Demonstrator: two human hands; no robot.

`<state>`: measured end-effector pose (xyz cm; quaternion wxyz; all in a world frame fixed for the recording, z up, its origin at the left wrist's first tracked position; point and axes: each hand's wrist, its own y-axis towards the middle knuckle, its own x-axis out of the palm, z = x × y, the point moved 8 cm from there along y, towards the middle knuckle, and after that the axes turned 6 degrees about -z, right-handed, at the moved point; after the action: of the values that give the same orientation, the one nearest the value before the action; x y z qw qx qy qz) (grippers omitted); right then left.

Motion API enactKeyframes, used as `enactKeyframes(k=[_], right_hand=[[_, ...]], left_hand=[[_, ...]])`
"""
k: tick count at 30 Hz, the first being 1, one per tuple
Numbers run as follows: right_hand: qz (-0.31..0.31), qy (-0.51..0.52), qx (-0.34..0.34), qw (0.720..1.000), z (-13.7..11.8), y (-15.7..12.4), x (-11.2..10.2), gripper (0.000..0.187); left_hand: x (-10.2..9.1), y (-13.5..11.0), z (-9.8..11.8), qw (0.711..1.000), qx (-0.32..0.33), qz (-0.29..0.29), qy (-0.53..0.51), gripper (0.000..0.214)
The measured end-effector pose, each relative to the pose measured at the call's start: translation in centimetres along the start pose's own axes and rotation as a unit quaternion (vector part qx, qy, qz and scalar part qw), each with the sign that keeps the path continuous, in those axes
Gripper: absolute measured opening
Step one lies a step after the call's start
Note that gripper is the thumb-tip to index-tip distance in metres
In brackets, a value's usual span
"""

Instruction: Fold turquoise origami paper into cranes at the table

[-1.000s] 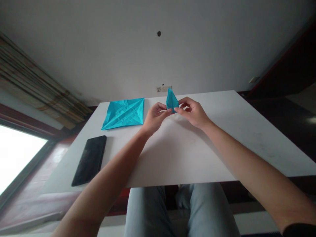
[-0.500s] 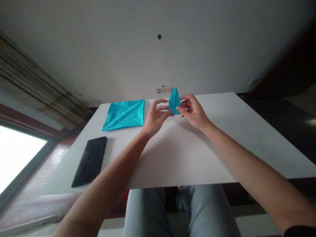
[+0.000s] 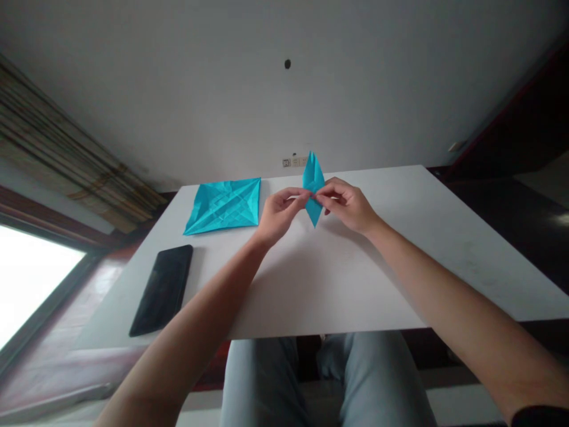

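Note:
A small folded piece of turquoise paper (image 3: 313, 178) stands upright above the white table (image 3: 338, 279), pointed at top and bottom like a narrow diamond. My left hand (image 3: 279, 212) pinches its middle from the left with thumb and fingers closed. My right hand (image 3: 347, 206) pinches the same spot from the right. Both hands hover just over the table's far half.
A creased turquoise paper sheet (image 3: 224, 204) lies flat at the table's far left. A black phone (image 3: 163, 289) lies face up near the left edge. My knees in light jeans (image 3: 324, 379) show below the table's front edge. A wall socket (image 3: 294, 161) sits behind the table.
The folded paper has opened downward: a lower point now hangs below my fingers. Both hands closed in toward its middle and my left fingers curled shut.

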<state>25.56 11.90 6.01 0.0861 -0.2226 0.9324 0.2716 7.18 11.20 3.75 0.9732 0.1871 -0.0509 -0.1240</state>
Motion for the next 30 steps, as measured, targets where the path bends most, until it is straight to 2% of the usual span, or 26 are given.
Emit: enactKeyframes(k=[2,6,11,15,18,20,24,30], right_hand=[[0.014,0.013,-0.002,1.000,0.2,0.0,-0.1,0.047],[0.035,0.038,-0.002,0.999,0.4,-0.1,-0.2,0.078],[0.019,0.033,0.020,0.999,0.5,-0.3,0.3,0.066],[0.039,0.007,0.018,0.999,0.4,-0.3,0.1,0.069],[0.030,-0.020,0.019,0.999,0.0,-0.2,0.1,0.067],[0.020,-0.033,0.015,0.999,-0.4,-0.2,0.1,0.063],[0.006,-0.058,-0.012,0.998,-1.4,-0.2,-0.2,0.053],[-0.028,-0.102,-0.038,0.994,-2.0,-0.3,0.2,0.055]], left_hand=[[-0.2,0.1,0.1,1.000,0.016,0.008,0.007,0.053],[-0.3,0.1,0.1,0.999,0.023,0.018,0.012,0.052],[0.2,-0.1,-0.1,1.000,0.003,-0.002,0.008,0.050],[0.3,-0.1,0.2,0.999,0.018,0.000,0.044,0.046],[0.2,-0.2,0.7,0.997,0.028,0.010,0.074,0.043],[0.2,-0.3,0.9,0.996,0.026,0.012,0.080,0.046],[0.9,-0.4,0.9,0.999,0.002,-0.023,0.047,0.062],[1.1,-0.4,0.6,0.999,-0.016,-0.030,-0.003,0.072]])
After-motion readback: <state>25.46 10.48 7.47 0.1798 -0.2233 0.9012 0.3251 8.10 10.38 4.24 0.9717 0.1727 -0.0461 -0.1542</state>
